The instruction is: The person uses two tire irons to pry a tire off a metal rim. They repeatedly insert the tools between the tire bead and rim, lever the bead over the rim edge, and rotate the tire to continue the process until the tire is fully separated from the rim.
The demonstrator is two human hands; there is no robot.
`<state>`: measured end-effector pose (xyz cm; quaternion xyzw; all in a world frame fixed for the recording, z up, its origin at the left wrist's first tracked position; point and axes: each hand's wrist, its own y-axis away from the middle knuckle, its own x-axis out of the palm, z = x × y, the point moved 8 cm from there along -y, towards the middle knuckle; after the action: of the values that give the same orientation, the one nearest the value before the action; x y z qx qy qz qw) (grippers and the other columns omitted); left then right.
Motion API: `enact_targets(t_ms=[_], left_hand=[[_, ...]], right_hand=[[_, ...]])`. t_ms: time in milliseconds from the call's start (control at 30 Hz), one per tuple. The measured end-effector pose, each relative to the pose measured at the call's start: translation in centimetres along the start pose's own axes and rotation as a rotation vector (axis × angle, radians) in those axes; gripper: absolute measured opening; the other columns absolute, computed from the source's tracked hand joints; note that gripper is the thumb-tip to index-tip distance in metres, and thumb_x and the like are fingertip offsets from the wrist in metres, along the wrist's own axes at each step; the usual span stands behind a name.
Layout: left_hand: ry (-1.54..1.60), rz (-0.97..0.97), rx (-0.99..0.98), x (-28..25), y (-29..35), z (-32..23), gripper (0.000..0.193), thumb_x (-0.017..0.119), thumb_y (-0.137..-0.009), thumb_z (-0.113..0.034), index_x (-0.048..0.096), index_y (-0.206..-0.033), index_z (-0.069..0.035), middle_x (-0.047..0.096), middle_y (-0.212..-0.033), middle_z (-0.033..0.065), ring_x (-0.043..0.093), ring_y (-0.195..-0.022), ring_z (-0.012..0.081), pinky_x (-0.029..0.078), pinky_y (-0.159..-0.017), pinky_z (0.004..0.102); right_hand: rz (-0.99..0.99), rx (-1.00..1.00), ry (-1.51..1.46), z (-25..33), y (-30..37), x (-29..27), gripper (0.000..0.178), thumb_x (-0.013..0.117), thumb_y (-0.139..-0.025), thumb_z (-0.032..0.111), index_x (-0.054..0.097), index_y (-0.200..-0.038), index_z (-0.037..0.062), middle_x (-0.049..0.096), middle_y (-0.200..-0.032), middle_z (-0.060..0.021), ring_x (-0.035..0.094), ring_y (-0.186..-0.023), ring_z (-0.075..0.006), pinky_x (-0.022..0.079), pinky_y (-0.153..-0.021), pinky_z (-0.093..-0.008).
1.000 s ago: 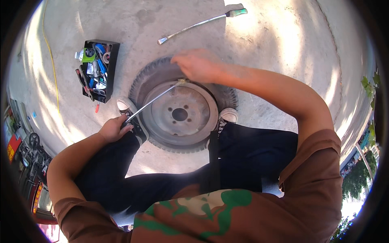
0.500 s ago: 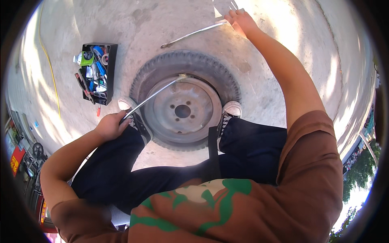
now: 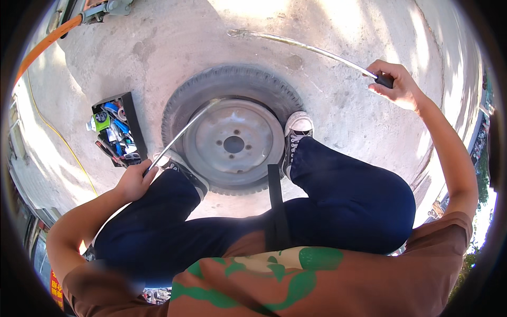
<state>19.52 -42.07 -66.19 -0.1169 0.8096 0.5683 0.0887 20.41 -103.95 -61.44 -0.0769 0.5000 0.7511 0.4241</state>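
Tyre (image 3: pixel 264 89) flat on floor (image 3: pixel 346 142), L fingers (image 3: pixel 144 167) at its 8 o'clock clasped rnd bar (image 3: pixel 177 137) reaching rim (image 3: pixel 233 119) edge nr 11, R fingers (image 3: pixel 388 67) out at 2 gripping 2nd bar (image 3: pixel 317 49).

This looks like an open-air tyre repair yard: a tyre (image 3: pixel 177 105) on its metal wheel (image 3: pixel 208 153) lies flat on sunlit, shadow-streaked concrete ground (image 3: pixel 348 137), near a black box (image 3: pixel 136 121) crammed with tools (image 3: pixel 121 127). An orange bar (image 3: pixel 50 39) with grey metal fittings (image 3: pixel 117 7) shows at the upper left, greenery (image 3: pixel 468 268) at the right edge.
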Motion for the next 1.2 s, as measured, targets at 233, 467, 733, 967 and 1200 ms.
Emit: enact_targets(t_ms=[233, 467, 733, 967, 1200], left_hand=[[0.053, 0.053, -0.011, -1.6, -0.3, -0.2, 0.03, 0.059, -0.104, -0.025, 0.056, -0.091, 0.001, 0.053, -0.066, 0.0188, 0.046, -0.06, 0.0311, 0.043, -0.061, 0.0402], [0.037, 0.031, -0.056, -1.7, 0.1, -0.4, 0.029, 0.06, -0.103, -0.027, 0.057, -0.092, -0.001, 0.057, -0.067, 0.0226, 0.057, -0.063, 0.0407, 0.045, -0.061, 0.0446], [-0.018, 0.068, -0.124, -2.0, 0.3, -1.1, 0.028, 0.06, -0.102, -0.027, 0.056, -0.09, -0.002, 0.059, -0.067, 0.0239, 0.06, -0.065, 0.0447, 0.047, -0.06, 0.0472], [-0.026, 0.079, -0.11, -2.0, 0.1, -0.5, 0.027, 0.06, -0.102, -0.026, 0.056, -0.09, -0.003, 0.06, -0.067, 0.0239, 0.061, -0.065, 0.045, 0.047, -0.06, 0.0475], [0.018, 0.103, -0.084, -2.0, -0.2, -0.3, 0.03, 0.059, -0.103, -0.028, 0.056, -0.088, -0.002, 0.057, -0.064, 0.0223, 0.059, -0.062, 0.0425, 0.045, -0.058, 0.0462]], right_hand=[[0.248, 0.206, -0.16, -3.8, 5.3, 1.9, 0.031, 0.074, -0.084, 0.001, 0.079, -0.114, 0.0046, 0.065, -0.071, -0.0015, 0.051, -0.061, -0.0081, 0.04, -0.057, -0.0253], [0.535, 0.295, -0.006, -3.3, 0.8, 2.3, 0.035, 0.069, -0.089, 0.005, 0.075, -0.123, 0.0067, 0.054, -0.061, -0.0018, 0.046, -0.057, -0.011, 0.038, -0.056, -0.0299], [0.737, 0.238, 0.029, -1.4, -2.9, 4.3, 0.04, 0.071, -0.094, 0.008, 0.068, -0.134, 0.0039, 0.061, -0.068, -0.0052, 0.052, -0.058, -0.0124, 0.043, -0.056, -0.0302], [0.88, 0.504, -0.284, 2.3, -0.2, 5.0, 0.045, 0.061, -0.099, 0.013, 0.059, -0.144, 0.0082, 0.065, -0.074, -0.0073, 0.058, -0.061, -0.0133, 0.05, -0.06, -0.0308], [0.74, 0.671, -0.697, 6.6, 3.1, 6.1, 0.048, 0.06, -0.094, 0.008, 0.059, -0.143, 0.0052, 0.057, -0.074, -0.0009, 0.053, -0.061, -0.0088, 0.047, -0.056, -0.0257]])
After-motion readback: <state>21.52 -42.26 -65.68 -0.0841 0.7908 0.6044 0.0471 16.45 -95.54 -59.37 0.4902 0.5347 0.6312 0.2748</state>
